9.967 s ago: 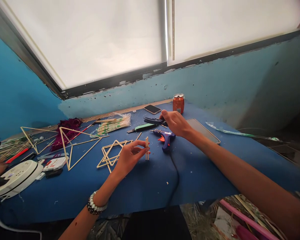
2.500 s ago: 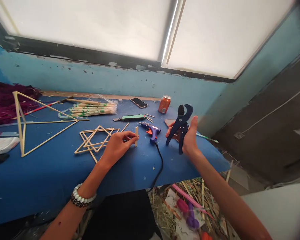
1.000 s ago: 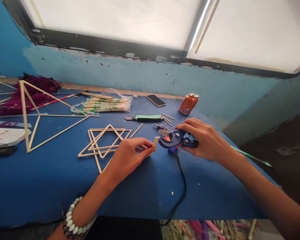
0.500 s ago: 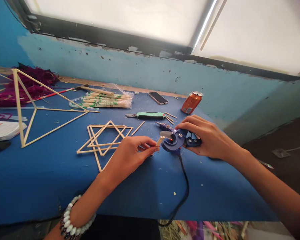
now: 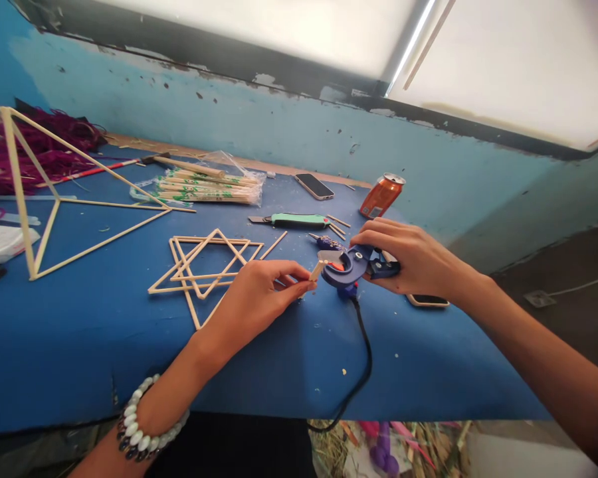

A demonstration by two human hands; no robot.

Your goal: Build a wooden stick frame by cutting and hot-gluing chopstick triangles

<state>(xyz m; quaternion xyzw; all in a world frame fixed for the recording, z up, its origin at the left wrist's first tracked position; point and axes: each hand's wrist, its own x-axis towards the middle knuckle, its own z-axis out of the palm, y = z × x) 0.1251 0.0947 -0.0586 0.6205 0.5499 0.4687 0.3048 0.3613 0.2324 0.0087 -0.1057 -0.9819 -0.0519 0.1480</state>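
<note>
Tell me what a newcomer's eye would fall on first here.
The two hands meet mid-table: the left hand pinches a short stick with its end at the mouth of the blue cutter gripped by the right hand. Left of them a flat star of sticks lies on the blue table, with a tall stick pyramid at the far left and an orange can behind the right hand.

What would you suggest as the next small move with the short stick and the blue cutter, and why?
Probably slide the short stick a little deeper into the blue cutter before squeezing: the left hand pinches it with only its tip at the cutter's mouth, while the right hand grips the handles.
</note>
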